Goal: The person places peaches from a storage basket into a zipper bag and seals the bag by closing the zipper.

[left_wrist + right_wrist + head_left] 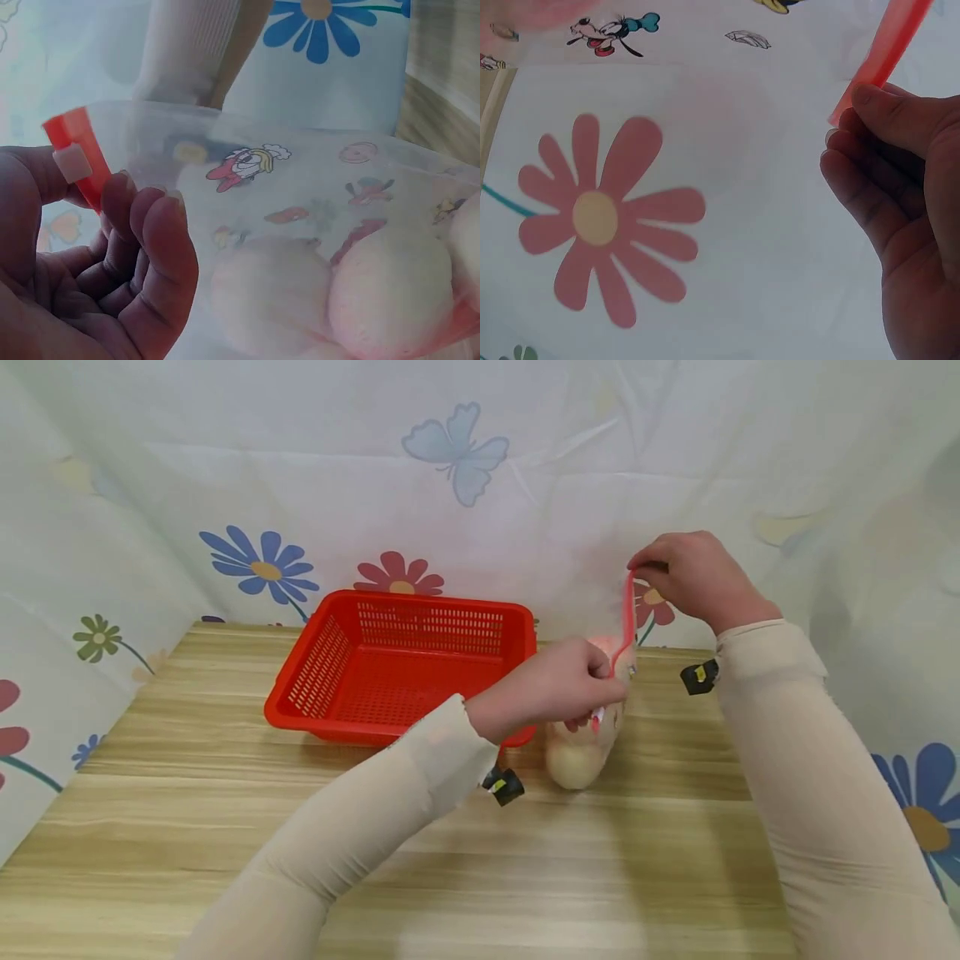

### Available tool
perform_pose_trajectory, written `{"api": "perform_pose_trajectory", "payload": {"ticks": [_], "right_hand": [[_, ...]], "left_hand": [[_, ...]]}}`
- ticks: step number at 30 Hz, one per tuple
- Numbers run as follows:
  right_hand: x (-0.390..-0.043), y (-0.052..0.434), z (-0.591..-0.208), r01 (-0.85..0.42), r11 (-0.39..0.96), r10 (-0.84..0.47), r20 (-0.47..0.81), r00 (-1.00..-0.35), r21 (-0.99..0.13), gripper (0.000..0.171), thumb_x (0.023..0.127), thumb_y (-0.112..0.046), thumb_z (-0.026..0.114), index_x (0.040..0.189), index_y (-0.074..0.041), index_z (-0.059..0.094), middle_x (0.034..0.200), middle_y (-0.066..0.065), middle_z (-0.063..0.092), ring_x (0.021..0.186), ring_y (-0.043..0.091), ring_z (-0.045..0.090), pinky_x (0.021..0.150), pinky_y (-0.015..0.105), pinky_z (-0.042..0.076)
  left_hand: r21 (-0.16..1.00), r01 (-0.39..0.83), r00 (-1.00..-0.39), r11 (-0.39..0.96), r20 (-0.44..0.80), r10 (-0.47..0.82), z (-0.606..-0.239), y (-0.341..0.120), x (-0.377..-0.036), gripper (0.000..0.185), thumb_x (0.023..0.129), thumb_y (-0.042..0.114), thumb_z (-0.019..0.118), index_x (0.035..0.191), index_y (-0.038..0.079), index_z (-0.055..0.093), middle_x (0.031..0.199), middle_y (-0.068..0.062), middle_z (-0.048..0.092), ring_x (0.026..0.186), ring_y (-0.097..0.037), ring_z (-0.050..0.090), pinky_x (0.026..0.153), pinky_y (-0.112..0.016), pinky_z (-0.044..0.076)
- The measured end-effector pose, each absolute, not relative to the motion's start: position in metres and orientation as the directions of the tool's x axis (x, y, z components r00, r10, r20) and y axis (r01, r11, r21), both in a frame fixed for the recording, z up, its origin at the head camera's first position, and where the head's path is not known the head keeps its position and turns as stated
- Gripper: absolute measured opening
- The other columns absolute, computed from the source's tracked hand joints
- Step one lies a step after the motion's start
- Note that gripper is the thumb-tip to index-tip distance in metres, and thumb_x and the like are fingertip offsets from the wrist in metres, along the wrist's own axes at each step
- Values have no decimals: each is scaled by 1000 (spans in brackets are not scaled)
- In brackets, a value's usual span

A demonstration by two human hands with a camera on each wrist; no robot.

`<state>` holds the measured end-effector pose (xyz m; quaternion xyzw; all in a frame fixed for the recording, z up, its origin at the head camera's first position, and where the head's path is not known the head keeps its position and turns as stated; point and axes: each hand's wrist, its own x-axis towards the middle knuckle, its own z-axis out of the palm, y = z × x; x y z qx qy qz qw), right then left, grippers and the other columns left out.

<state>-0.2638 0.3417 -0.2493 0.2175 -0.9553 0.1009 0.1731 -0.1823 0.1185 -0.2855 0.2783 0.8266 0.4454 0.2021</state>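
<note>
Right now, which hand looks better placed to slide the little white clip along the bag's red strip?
Probably the left hand: its fingers pinch the red strip beside the white clip. The right hand holds the far end.

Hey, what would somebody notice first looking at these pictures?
Probably the red basket at the back of the wooden table, bright against the flowered cloth. Right beside it, both hands hold up a clear zip bag of pale round fruit: left hand and right hand each pinch its red zip strip.

My clear bag (600,693) has a red zip strip (626,618) and cartoon prints. The basket (405,664) is red, the table (225,827) pale wood, my sleeves (795,760) beige, the flowered cloth (262,564) white.
</note>
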Motion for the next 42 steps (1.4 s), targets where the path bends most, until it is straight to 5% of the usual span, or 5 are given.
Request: {"api": "perform_pose_trajectory", "payload": {"ticks": [6,18,30,35,42], "right_hand": [[-254,368,-254,-414,899,-330,399,-855,-144,19,90,-14,67,106,-8,74,101,10,68,88,24,61,76,39,49],[-231,407,-255,-299,930,-223,319,-921,-212,21,94,-19,62,107,-6,72,117,21,65,107,36,55,87,54,46],[-198,429,-256,-242,948,-182,270,-945,-206,18,94,-20,63,105,-10,72,103,12,70,91,26,55,73,36,44],[-180,434,-257,-251,953,-193,299,-935,-171,11,93,-20,64,99,-14,71,92,4,69,77,4,50,62,21,40],[-154,438,-257,-240,956,-192,262,-946,-166,11,91,-18,67,97,-9,70,87,5,70,68,-2,46,56,19,42]], "left_hand": [[857,290,-770,426,-55,635,-278,115,-191,20,87,13,58,68,7,58,55,-2,53,48,-15,52,47,-26,44],[773,400,-704,492,-85,705,-262,107,-208,13,92,15,61,96,6,69,85,-7,66,63,-17,57,60,-23,52],[691,480,-731,541,-26,682,-254,98,-228,14,94,15,58,97,13,71,93,-1,68,84,-18,60,71,-26,55],[679,489,-754,547,14,656,-254,98,-231,13,94,21,61,99,15,72,93,2,68,88,-16,60,74,-25,55],[665,527,-736,528,47,675,-253,97,-232,12,94,22,62,98,17,73,93,4,69,89,-15,60,77,-24,54]]}}
